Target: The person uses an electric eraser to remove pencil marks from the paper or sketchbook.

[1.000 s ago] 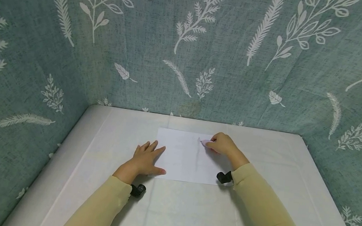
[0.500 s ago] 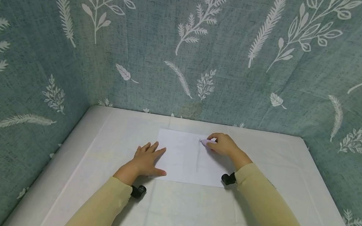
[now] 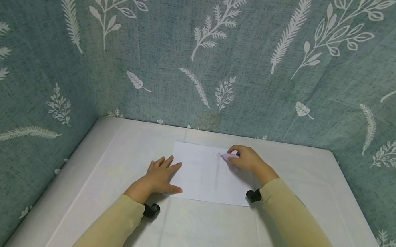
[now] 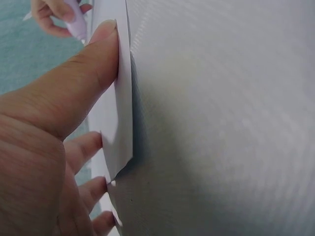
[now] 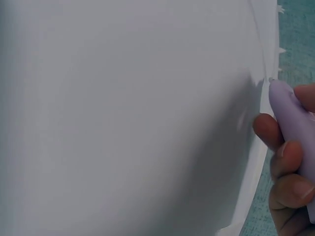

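A white sheet of paper (image 3: 196, 171) lies flat on the white-covered table. My left hand (image 3: 159, 177) rests with spread fingers at the sheet's left edge, its thumb (image 4: 98, 54) on the paper near the front corner. Between the curled fingers and thumb of my right hand (image 3: 246, 158) is a lavender tool with a tapered body (image 5: 290, 113) and a small tip; its exact kind is unclear. That tip points left, at or just above the paper's upper right part. A faint vertical streak runs down the sheet near it.
A white cloth covers the table (image 3: 204, 237). Green fabric with a white leaf print (image 3: 161, 55) stands behind the table and along both sides. Each wrist wears a small black device, seen on the left (image 3: 151, 210) and right (image 3: 253, 195).
My right hand and wrist have shifted slightly right, and the lavender tool's tip with them. My left hand has stayed in place on the paper. The whole view has moved a little.
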`<action>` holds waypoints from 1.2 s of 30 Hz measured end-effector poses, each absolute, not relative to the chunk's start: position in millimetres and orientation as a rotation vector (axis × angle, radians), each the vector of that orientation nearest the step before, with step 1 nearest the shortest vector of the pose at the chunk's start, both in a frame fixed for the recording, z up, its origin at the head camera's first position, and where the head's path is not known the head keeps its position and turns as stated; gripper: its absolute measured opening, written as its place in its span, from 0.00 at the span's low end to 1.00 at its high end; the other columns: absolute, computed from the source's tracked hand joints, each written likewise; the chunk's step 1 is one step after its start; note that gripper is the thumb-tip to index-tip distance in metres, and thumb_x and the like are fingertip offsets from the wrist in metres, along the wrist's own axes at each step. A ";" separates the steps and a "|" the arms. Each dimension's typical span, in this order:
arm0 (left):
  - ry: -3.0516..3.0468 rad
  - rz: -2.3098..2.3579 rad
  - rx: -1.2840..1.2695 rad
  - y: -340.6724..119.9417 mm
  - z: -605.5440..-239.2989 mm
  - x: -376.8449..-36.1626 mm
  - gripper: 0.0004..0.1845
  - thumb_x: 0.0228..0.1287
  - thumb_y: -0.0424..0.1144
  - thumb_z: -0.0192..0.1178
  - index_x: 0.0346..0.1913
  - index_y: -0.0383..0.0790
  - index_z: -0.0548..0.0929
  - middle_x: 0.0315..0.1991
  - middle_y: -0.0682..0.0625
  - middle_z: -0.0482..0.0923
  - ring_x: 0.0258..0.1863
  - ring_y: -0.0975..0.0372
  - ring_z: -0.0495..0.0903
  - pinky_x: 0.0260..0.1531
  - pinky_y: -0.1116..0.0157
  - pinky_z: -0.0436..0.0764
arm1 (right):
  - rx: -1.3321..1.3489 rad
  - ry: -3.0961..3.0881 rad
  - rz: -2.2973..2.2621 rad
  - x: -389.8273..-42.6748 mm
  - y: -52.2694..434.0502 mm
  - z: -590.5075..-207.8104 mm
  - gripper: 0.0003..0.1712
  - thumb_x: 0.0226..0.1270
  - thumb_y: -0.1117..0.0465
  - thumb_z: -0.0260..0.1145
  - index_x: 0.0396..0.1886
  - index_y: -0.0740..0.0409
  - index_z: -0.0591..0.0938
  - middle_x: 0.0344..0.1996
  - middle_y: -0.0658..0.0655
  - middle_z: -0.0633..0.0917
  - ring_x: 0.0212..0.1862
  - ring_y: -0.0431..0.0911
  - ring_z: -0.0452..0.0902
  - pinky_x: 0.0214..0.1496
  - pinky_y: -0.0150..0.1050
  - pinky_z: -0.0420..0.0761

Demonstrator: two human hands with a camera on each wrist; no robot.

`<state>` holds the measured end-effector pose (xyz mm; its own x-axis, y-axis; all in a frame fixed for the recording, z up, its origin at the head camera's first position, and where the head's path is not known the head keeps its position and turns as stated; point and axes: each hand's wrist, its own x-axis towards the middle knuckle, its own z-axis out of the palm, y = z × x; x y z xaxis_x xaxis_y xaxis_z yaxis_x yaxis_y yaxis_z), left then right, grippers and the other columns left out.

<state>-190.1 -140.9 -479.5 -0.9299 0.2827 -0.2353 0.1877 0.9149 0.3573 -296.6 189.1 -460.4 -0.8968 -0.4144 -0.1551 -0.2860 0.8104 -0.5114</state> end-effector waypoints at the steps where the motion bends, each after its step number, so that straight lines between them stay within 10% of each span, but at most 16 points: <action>1: 2.793 0.478 0.350 -141.1 -479.7 -190.2 0.52 0.53 0.64 0.71 0.78 0.50 0.61 0.80 0.39 0.45 0.78 0.39 0.41 0.72 0.37 0.40 | -0.550 2.735 -0.718 -297.3 189.3 -460.3 0.16 0.72 0.53 0.64 0.55 0.50 0.82 0.46 0.58 0.85 0.45 0.51 0.80 0.50 0.50 0.78; 36: 2.787 0.501 0.343 -140.9 -476.1 -187.9 0.52 0.53 0.63 0.72 0.78 0.49 0.61 0.80 0.39 0.45 0.78 0.39 0.40 0.72 0.37 0.39 | -0.562 2.778 -0.659 -301.9 177.2 -452.0 0.16 0.68 0.56 0.67 0.53 0.51 0.88 0.52 0.60 0.85 0.53 0.54 0.79 0.56 0.52 0.78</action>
<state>-187.9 -140.9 -476.1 -0.9303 0.2801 -0.2369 0.1801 0.9113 0.3702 -301.9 177.2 -452.0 -0.8997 -0.4157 -0.1334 -0.3115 0.8253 -0.4711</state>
